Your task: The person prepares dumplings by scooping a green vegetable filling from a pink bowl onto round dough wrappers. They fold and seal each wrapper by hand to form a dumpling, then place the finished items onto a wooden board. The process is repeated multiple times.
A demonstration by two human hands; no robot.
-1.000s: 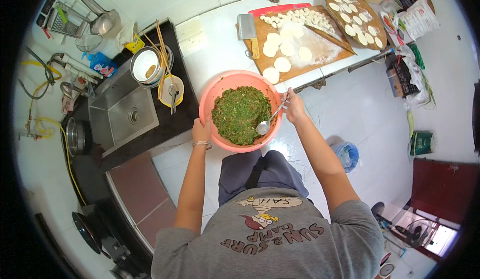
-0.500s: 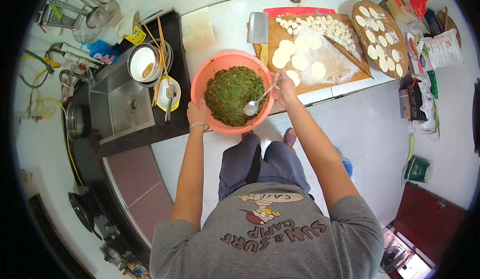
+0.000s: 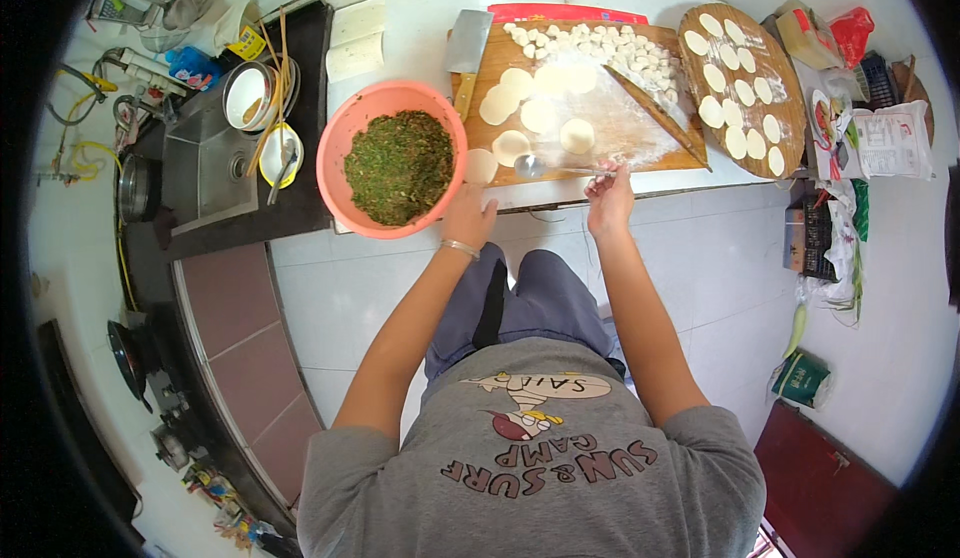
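Observation:
A pink bowl point(image 3: 331, 173) of chopped green filling point(image 3: 400, 170) sits on the white counter, left of the wooden cutting board point(image 3: 640, 150). Beside its lower right rim is my left hand point(image 3: 468, 216), open, its thumb apart; whether it touches the rim is hard to make out. My right hand point(image 3: 610, 204) is closed on the handle of a metal spoon point(image 3: 530, 167), held level over the board's near edge. Several round dough wrappers point(image 3: 577, 137) lie on the board, with small dough pieces point(image 3: 640, 58) behind them and a wooden rolling pin point(image 3: 655, 113) to their right.
A cleaver point(image 3: 468, 43) rests at the board's left edge. More wrappers lie on a round wooden board point(image 3: 788, 78) at right. To the left are a steel sink point(image 3: 208, 183), stacked bowls with chopsticks point(image 3: 272, 98) and a small yellow-rimmed bowl point(image 3: 270, 168). A bag point(image 3: 893, 143) stands far right.
The pink bowl has shifted left onto the counter. My left hand has gone from its left side to its right side. My right hand has lifted the spoon out and rightward over the board.

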